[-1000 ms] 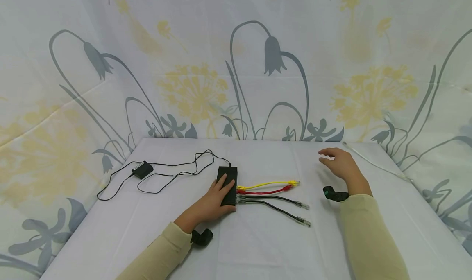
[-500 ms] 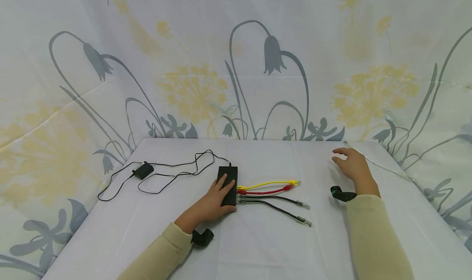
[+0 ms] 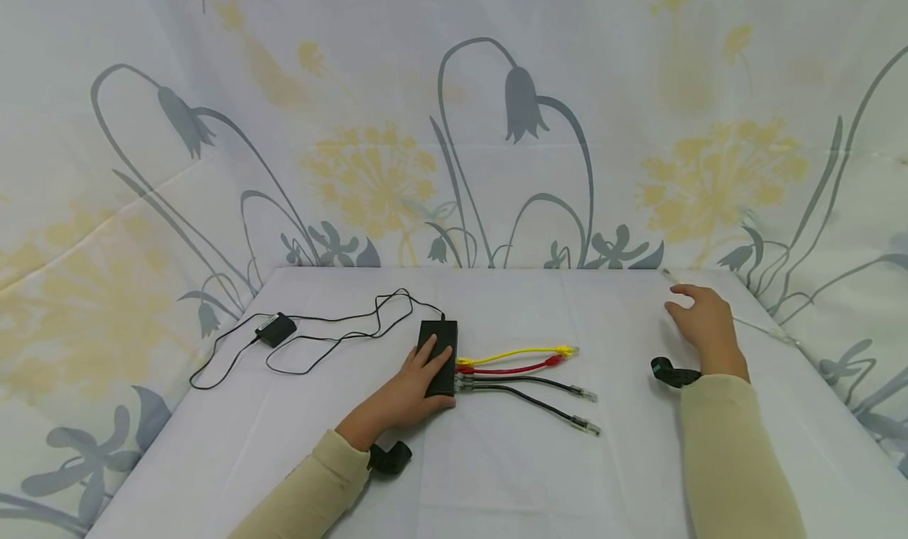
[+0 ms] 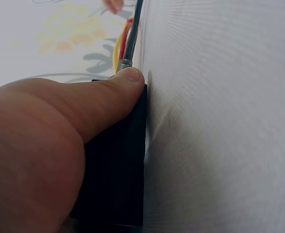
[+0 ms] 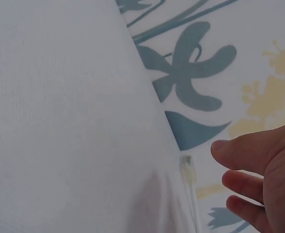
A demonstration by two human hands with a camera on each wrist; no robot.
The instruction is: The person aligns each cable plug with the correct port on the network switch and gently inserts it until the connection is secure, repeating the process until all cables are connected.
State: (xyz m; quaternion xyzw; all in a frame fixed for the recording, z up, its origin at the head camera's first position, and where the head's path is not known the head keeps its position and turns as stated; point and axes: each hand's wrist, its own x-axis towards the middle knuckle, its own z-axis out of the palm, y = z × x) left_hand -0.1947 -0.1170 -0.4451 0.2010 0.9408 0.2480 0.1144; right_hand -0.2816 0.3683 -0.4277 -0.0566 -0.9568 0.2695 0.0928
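Observation:
My left hand (image 3: 406, 383) rests on a black network switch (image 3: 443, 331), fingers spread straight over its top. In the left wrist view the thumb (image 4: 110, 94) lies along the near end of the switch. Short network cables run out of its right side: a yellow cable (image 3: 514, 354), a red cable (image 3: 511, 371) and two black cables (image 3: 528, 380), their other ends loose. Far right, my right hand (image 3: 709, 328) hovers with nothing in it, fingers loosely bent, over a white network cable (image 3: 768, 331). That cable's clear plug (image 5: 188, 167) shows beside the fingertips in the right wrist view.
A black power adapter (image 3: 276, 329) lies on the left of the white-covered table (image 3: 525, 484). Its thin looped cord (image 3: 340, 336) runs to the switch's far end. Flower-patterned cloth (image 3: 610, 184) rises behind the table and along both sides.
My right hand has moved to the right, from beside the white cable to overlapping it in the head view. My left hand and the switch stay in place.

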